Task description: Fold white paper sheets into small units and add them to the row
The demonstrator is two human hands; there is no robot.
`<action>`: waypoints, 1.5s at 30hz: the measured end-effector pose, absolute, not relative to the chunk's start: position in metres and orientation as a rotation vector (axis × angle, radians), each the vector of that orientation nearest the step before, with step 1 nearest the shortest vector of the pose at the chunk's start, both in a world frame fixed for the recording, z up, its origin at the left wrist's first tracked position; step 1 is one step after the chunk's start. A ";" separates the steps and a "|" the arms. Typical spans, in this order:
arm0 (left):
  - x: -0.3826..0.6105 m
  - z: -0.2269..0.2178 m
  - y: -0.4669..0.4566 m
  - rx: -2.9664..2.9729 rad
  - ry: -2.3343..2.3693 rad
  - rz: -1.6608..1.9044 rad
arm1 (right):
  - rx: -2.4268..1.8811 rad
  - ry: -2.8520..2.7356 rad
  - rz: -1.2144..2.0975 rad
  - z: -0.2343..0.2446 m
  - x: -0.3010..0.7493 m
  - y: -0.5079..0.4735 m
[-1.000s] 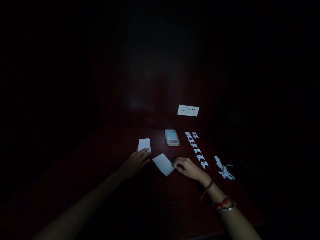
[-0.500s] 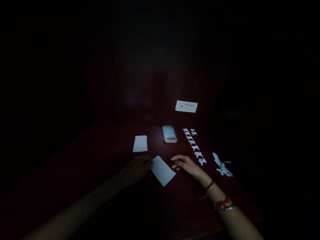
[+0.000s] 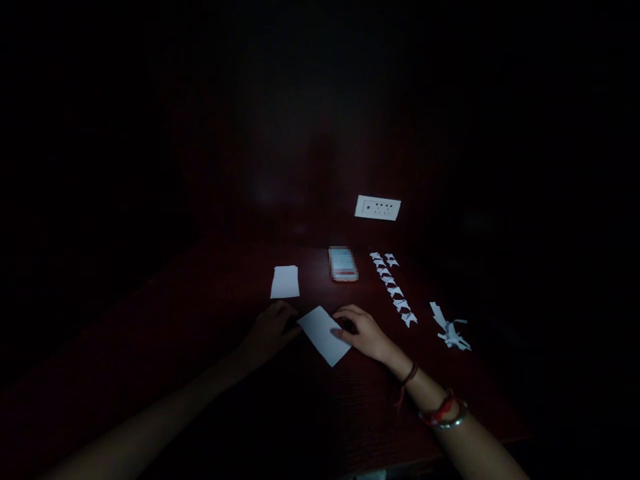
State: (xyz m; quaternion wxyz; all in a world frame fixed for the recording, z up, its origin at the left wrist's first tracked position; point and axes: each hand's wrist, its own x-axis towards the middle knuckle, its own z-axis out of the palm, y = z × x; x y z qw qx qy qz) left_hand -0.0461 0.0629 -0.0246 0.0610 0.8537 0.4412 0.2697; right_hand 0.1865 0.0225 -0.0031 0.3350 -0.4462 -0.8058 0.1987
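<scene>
Dimly, left hand beside paper

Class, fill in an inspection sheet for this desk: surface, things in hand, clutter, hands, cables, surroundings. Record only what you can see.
Surface: dark reddish wooden table, dimly lit.
Things in hand: one white paper sheet lying flat and turned at an angle between both hands.
Clutter: small white paper behind the left hand; phone beyond the sheet; row of folded paper pieces to its right; paper scraps farther right.
Hands: left hand at the sheet's left corner; right hand on its right edge, bracelets on that wrist; the grip is too dark to judge.
Cables: nothing seen.
Surroundings: white socket plate on the wall behind; the rest is in darkness.
</scene>
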 end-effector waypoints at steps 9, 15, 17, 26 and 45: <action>-0.035 -0.024 0.062 2.476 1.202 0.862 | -1.244 -2.133 0.561 -0.010 0.186 0.024; -0.031 -0.023 0.058 2.481 1.213 0.864 | -1.284 -2.051 0.618 -0.012 0.184 0.026; -0.030 -0.025 0.058 2.509 1.247 0.822 | -1.273 -2.048 0.620 -0.012 0.182 0.026; -0.026 -0.022 0.057 2.469 1.155 0.834 | -1.284 -1.952 0.590 -0.010 0.180 0.028; -0.034 0.006 0.046 2.577 1.034 1.104 | -0.929 -2.102 0.355 0.014 0.198 0.012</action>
